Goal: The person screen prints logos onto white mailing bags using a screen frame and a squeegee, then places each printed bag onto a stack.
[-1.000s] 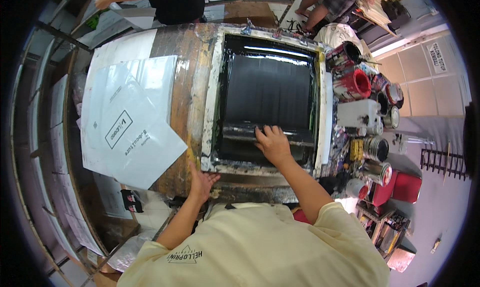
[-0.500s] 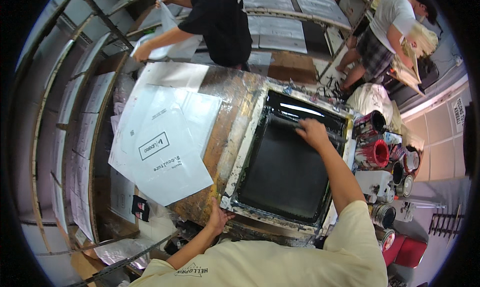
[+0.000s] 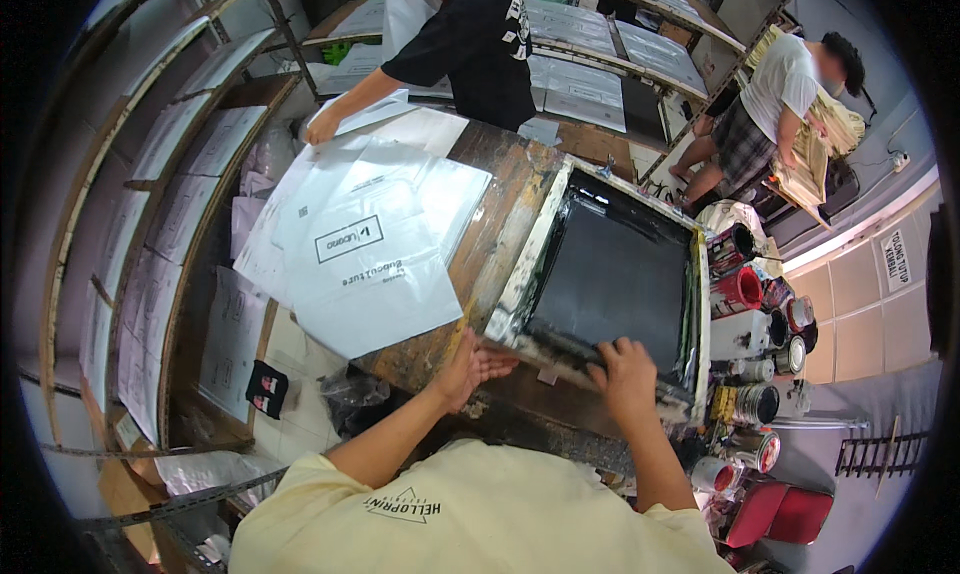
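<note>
A screen-printing frame [image 3: 520, 304] with a pale, ink-stained rim lies on the worktable, its dark mesh [image 3: 610, 284] smeared with black ink. My right hand [image 3: 628, 379] grips a dark squeegee [image 3: 560, 342] at the near end of the mesh; fingers and ink partly hide the tool. By the frame's near left corner is my left hand [image 3: 468, 372], open, fingers stretched along the table edge and holding nothing. Left of the frame, printed white plastic bags [image 3: 400, 274] lie overlapping on the table.
Across the table a person in a black shirt [image 3: 490, 64] handles a white sheet. Another person in a white shirt [image 3: 780, 84] bends at the far right. Ink cans [image 3: 735, 289] crowd the right side. Racks [image 3: 215, 189] holding white sheets line the left. A red chair [image 3: 775, 514] stands lower right.
My right hand has drawn the squeegee from the far end of the mesh to the near end. My left hand stays by the near corner. The person in black has reached toward the bags.
</note>
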`<control>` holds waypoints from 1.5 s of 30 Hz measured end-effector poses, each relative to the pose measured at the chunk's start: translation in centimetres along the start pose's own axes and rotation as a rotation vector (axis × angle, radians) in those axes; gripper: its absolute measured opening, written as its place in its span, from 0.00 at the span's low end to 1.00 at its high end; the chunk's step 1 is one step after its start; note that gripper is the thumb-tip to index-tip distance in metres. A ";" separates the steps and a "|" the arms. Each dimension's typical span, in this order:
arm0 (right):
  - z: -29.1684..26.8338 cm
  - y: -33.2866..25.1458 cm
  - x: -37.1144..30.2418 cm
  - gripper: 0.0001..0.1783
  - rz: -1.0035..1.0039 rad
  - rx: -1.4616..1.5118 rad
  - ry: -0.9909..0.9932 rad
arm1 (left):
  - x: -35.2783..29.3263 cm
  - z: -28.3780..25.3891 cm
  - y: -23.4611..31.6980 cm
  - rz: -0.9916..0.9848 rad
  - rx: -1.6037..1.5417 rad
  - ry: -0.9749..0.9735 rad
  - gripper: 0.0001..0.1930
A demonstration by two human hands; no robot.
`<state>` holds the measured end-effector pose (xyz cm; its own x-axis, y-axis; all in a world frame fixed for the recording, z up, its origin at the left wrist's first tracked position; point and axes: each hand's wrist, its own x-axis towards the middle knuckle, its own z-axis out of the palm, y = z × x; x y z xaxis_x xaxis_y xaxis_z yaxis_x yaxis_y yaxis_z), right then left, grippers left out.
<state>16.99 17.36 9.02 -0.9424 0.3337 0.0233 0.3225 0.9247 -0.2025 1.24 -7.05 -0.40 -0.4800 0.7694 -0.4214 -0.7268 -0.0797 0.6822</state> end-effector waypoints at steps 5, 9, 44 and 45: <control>-4.4 -2.0 2.1 0.23 0.056 -0.187 0.320 | -0.4 2.8 5.2 0.244 -0.022 -0.292 0.39; -8.7 -0.6 5.9 0.22 0.047 -0.306 0.453 | 1.2 5.7 8.6 0.370 0.032 -0.415 0.44; -12.3 0.3 9.6 0.19 0.095 -0.258 0.446 | 1.7 -6.4 -5.3 0.229 1.020 0.038 0.30; -12.2 0.3 9.5 0.19 0.098 -0.260 0.447 | 1.5 -6.7 -4.6 0.237 1.011 0.063 0.29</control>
<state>9.22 23.00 21.15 -0.7949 0.4144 0.4433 0.4724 0.8811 0.0234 0.56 -9.71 -8.15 -0.6025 0.7668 -0.2214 0.1267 0.3658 0.9220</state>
